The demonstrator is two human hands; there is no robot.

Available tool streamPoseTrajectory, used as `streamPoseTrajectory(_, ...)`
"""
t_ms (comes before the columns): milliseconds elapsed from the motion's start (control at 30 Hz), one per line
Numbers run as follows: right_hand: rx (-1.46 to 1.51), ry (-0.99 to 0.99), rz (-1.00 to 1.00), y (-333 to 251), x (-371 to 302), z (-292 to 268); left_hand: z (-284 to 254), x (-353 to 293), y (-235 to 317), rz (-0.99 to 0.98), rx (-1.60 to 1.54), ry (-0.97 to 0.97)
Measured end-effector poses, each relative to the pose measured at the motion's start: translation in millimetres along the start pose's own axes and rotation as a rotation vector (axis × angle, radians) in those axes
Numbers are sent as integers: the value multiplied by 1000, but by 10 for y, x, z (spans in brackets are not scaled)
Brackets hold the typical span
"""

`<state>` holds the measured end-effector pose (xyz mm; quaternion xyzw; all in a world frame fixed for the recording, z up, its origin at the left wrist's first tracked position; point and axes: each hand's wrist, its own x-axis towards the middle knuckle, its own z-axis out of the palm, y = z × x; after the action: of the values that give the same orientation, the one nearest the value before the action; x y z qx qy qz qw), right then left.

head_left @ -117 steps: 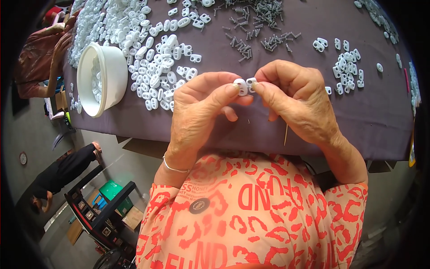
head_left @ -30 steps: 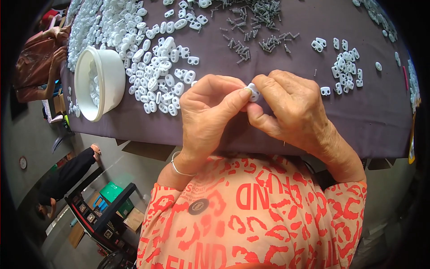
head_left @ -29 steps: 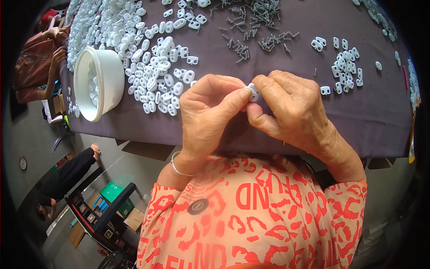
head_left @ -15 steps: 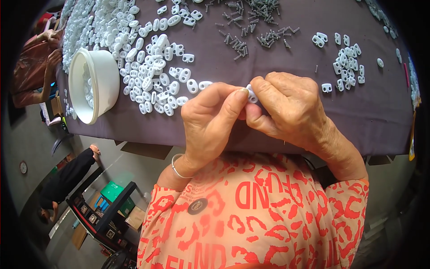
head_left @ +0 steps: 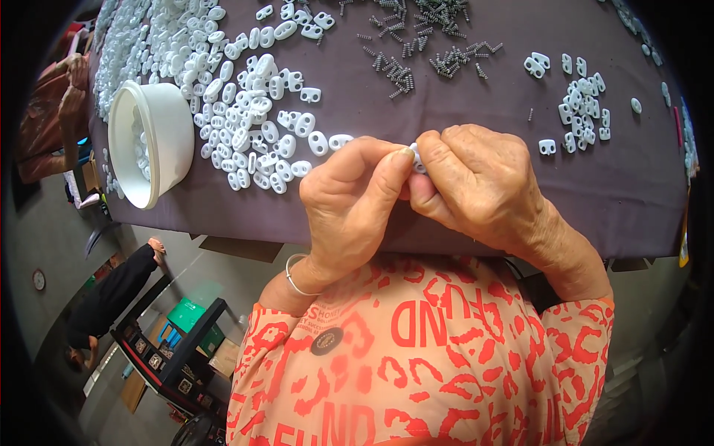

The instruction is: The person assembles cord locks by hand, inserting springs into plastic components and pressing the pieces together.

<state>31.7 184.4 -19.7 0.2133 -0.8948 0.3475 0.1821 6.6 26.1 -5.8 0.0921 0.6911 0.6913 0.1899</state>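
Where the fingers [head_left: 390, 177] meet, they pinch a white piece [head_left: 418, 161]

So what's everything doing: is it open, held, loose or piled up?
White piece: held, partly hidden
Left grip: pinching it
Right grip: closed on it
Tub: lidless, holding white bits
Springs: loose, some piled
Lone spring: lying apart
White pieces at left: loose, heaped
White pieces at right: loose, clustered
Cloth: spread out

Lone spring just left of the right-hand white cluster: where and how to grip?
Likely best pinched at mid-length, across its long sides, from above: the lone spring is slim, seems to lie pointing away from the person, and sits apart from the white cluster.
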Motion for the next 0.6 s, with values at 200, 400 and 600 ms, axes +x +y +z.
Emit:
streamPoseTrajectory(200,-27,-11,-9,-23,7,11,-9,-6,-12,10,1,13)
streamPoseTrajectory(400,-64,24,3,-51,-26,43,9,-19,-29,19,-21,28)
streamPoseTrajectory(600,-96,46,-20,-77,-30,90,-15,-42,-51,36,8,46)
